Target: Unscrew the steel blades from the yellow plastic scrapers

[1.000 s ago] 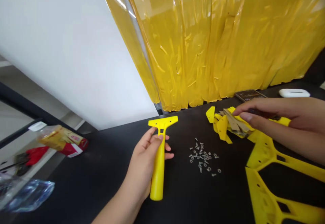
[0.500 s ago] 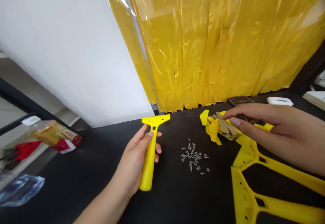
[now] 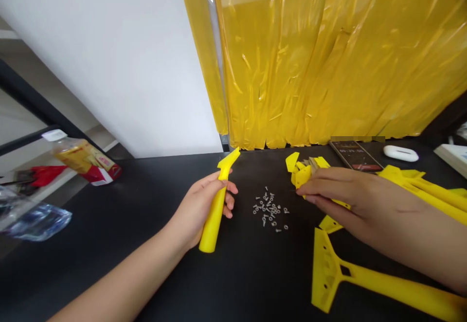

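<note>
My left hand is wrapped round the handle of a yellow plastic scraper. The scraper stands head up, and its flared head is turned nearly edge-on. Over on the right, my right hand reaches into a pile of small yellow plates, with grey metal blades among them. Its thumb and fingers are drawn together at the near edge of the pile; whatever lies between them is hidden. Between the hands, small screws and nuts lie scattered on the black table.
Further yellow scraper handles lie at the right, one in front and others behind my wrist. At the back are a phone and a white earphone case. A drink bottle lies tilted at left. Yellow film hangs behind.
My left hand has turned the scraper so its head shows edge-on instead of face-on. My right hand has moved down and left onto the pile, its fingers closing. The camera view has shifted.
</note>
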{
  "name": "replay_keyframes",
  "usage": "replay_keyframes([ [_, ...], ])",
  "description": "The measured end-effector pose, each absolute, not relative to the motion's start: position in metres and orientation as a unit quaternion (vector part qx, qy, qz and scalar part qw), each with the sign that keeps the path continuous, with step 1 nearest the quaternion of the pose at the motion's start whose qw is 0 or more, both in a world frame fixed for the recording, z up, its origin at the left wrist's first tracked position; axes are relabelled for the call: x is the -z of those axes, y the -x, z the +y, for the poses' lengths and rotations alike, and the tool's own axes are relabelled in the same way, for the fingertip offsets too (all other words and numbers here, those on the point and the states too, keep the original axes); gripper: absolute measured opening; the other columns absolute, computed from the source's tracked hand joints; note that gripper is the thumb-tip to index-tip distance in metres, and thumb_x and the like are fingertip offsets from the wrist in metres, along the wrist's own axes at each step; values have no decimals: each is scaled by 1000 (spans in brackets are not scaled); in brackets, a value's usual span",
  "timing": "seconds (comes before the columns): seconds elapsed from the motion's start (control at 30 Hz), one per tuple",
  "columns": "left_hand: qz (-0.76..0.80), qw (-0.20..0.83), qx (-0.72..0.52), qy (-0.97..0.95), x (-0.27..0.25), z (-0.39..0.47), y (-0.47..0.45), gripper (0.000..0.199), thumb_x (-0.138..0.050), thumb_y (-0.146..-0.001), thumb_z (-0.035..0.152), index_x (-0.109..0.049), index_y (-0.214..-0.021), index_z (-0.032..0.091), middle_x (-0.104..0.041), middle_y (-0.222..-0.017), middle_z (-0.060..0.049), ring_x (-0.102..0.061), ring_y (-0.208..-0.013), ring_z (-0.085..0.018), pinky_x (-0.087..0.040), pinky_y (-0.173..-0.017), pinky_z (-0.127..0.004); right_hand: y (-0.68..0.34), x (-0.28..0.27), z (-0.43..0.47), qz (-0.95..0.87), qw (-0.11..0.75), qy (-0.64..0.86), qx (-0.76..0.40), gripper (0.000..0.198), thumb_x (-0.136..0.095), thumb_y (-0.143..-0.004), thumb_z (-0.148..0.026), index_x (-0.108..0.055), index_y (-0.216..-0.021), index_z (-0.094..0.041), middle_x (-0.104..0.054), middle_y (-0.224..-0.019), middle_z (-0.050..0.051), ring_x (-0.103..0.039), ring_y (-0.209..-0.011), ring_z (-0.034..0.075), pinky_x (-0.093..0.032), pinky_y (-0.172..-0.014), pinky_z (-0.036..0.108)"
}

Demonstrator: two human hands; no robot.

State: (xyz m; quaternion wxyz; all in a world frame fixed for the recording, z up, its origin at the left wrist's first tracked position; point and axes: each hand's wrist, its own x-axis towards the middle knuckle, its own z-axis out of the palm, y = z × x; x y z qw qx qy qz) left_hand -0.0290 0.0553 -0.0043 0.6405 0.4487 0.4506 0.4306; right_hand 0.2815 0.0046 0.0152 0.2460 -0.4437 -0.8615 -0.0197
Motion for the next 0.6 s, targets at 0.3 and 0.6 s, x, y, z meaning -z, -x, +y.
replay_keyframes([
  [0.3, 445, 644, -414, -464, 1, 49, 26, 40, -71, -94, 32, -66, -131, 16, -72, -95, -4, -59, -55, -12, -50, -47, -26, -285, 24, 17, -884, 143, 437, 88, 37, -48, -105, -18, -75, -130, -23, -79, -125, 10, -77, -113, 31, -65, -97, 52],
  [0.6, 439, 634, -396, -498, 0, 50, 28, 24, -71, -94, 34, -73, -111, 17, -73, -87, -3, -54, -53, -11, -45, -47, -24, -315, -6, -19, -878, 145, 447, 95, 69, -68, -96, -53, -53, -163, -43, -71, -152, 2, -75, -127, 42, -69, -96, 62],
])
